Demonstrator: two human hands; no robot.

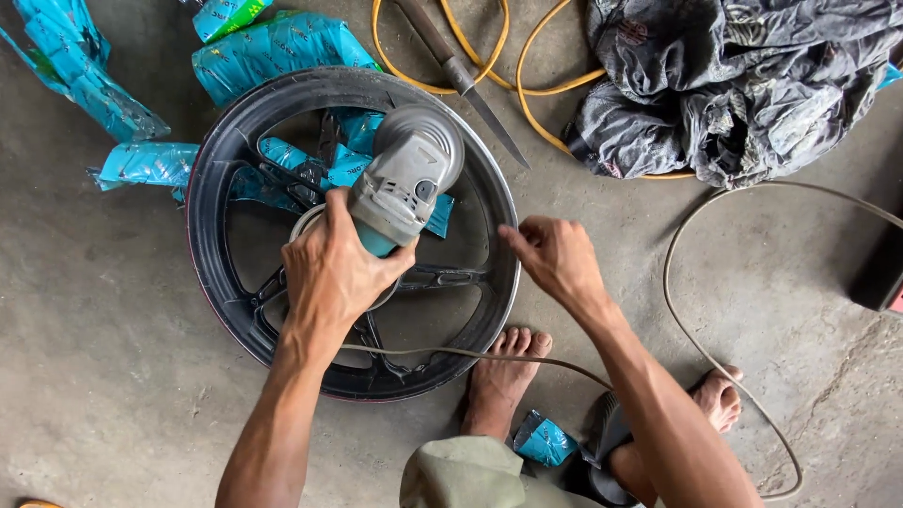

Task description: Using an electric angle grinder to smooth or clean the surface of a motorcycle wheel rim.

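A black spoked wheel rim (218, 160) lies flat on the concrete floor. My left hand (331, 268) grips the teal body of an angle grinder (406, 179), whose grey head hangs over the inside of the rim. My right hand (557, 256) rests on the rim's right edge with fingers curled against it. The grinder's grey cord (677, 320) trails under my right forearm and loops away to the right. My bare feet (503, 376) are beside the rim's near edge.
Teal plastic wrappers (273, 42) lie at the rim's far side and left. A long knife (470, 85) rests on a yellow hose (527, 89). A pile of dark cloth (743, 75) fills the top right. A dark box (879, 277) sits at the right edge.
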